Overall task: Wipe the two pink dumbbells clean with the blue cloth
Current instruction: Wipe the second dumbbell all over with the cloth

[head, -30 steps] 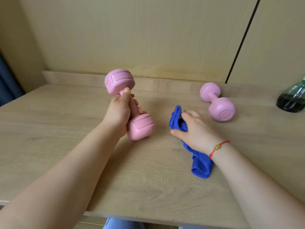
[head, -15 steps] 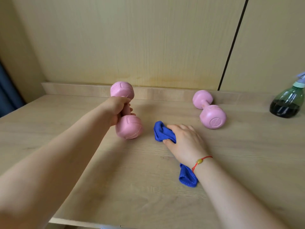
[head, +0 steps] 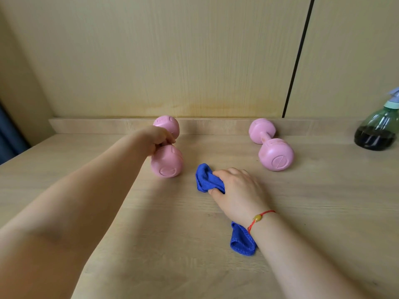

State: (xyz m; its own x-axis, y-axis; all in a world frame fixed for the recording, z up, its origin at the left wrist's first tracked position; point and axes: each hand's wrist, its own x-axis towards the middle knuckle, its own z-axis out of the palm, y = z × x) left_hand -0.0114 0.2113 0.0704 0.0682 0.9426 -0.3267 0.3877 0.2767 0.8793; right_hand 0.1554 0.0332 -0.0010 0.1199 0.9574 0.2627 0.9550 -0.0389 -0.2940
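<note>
While the left hand (head: 158,138) curls round the handle of the left dumbbell (head: 167,161), that dumbbell's near end sits on the wooden surface (head: 323,212) and its far end points toward the back ledge. The right hand (head: 237,190) lies palm down, finger and thumb pinching a bunched blue cloth (head: 206,179) against the surface; one tail of the cloth sticks out from under the wrist. A red string bracelet (head: 258,217) circles that wrist. Cloth and right hand lie between the two dumbbells, apart from both. The right dumbbell (head: 275,155) lies untouched on the surface, further back. A green spray bottle (head: 377,130) stands at the far right.
</note>
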